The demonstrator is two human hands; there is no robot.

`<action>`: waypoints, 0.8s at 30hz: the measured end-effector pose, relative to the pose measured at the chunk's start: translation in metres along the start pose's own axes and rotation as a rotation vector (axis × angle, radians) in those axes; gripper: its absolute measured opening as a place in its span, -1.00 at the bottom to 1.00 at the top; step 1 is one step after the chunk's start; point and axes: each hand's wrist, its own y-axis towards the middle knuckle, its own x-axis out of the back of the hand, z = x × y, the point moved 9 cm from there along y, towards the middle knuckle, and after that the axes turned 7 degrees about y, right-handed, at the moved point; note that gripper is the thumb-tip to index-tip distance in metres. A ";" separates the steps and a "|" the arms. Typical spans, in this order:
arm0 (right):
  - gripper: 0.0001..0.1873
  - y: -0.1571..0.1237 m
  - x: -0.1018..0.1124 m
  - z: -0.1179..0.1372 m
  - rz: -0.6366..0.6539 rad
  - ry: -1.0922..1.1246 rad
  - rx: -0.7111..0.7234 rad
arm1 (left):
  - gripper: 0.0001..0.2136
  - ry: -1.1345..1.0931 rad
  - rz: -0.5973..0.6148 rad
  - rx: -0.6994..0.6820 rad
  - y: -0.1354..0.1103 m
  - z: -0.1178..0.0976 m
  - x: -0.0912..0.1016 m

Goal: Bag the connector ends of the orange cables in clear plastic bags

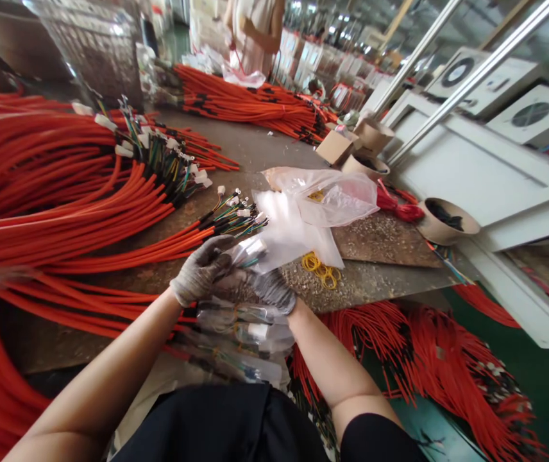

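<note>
My left hand (202, 273), in a grey work glove, is closed around a cable end near its white connector. A small see-through plastic bag (248, 251) covers that connector and its coloured wires. Also gloved, my right hand (274, 292) grips the lower side of the bag, its fingertips partly hidden. Just below both hands lie several bagged connector ends (258, 330). Orange cables (159, 247) with bare connectors lie left of the bag. A stack of flat plastic bags (298, 231) and yellow rubber bands (322, 269) are right of my hands.
Large coils of orange cable (53, 173) fill the left of the table. More cable bundles (255, 102) lie at the back, where another person (255, 32) stands. Bowls (447, 221) and a small cardboard box (335, 147) stand on the right. Red cables (447, 359) hang below the table edge.
</note>
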 end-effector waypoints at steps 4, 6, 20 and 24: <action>-0.73 -0.001 0.011 0.009 -0.008 -0.005 0.058 | -0.70 0.245 0.133 -0.019 0.002 -0.001 -0.006; -0.66 0.002 0.007 0.011 0.011 -0.088 0.119 | -0.75 0.330 0.265 -0.049 -0.001 -0.009 -0.013; -0.72 -0.004 0.201 -0.018 -0.350 -1.263 -0.321 | -0.48 0.265 0.015 0.182 -0.004 0.016 -0.028; -0.73 0.005 0.204 -0.023 -0.300 -1.223 -0.295 | -0.47 0.265 0.047 0.179 -0.006 0.009 -0.031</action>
